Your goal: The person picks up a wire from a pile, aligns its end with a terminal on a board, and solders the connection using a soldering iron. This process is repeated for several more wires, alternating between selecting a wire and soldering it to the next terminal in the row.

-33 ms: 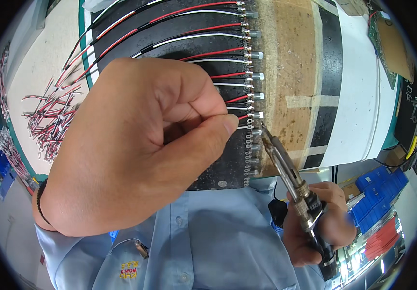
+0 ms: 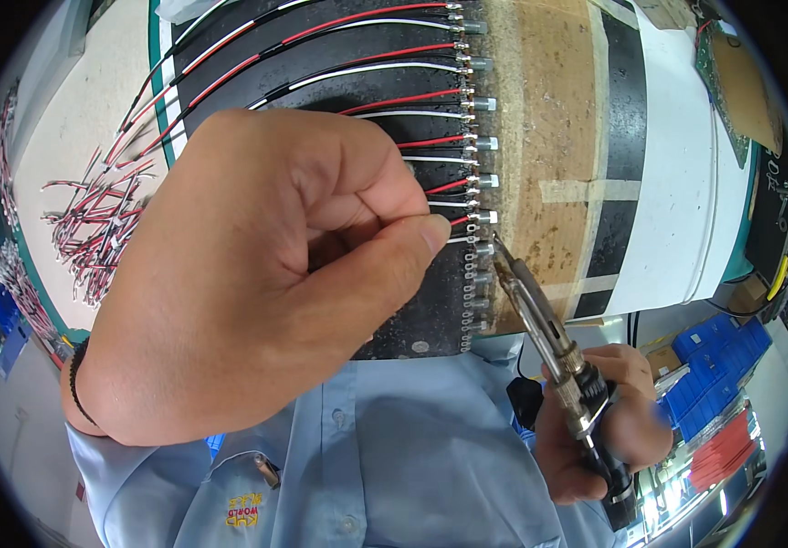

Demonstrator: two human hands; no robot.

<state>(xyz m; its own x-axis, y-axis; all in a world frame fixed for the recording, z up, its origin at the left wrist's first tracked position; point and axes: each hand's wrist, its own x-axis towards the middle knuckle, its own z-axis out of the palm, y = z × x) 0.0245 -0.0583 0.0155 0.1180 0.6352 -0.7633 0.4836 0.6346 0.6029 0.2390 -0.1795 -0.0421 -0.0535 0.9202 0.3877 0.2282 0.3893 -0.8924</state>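
My left hand (image 2: 266,256) reaches across the black board, thumb and forefinger pinched on a red-and-white wire pair (image 2: 458,222). Its ends meet one of the small metal parts (image 2: 483,217) lined up along the board's right edge. In my right hand (image 2: 633,425) is a soldering iron (image 2: 563,352) with a dark handle. The iron's tip points up and left, close beside the row, just right of the pinched wires; whether it touches a part I cannot tell. Farther up the row, several red and white wires (image 2: 403,55) run left from similar parts. My left palm hides some wires.
Left of the black board (image 2: 421,320), a tangled pile of short red, white and black wires (image 2: 102,228) lies on a pale surface. A brown taped strip (image 2: 554,119) runs right of the row. Blue bins (image 2: 714,365) stand at the lower right.
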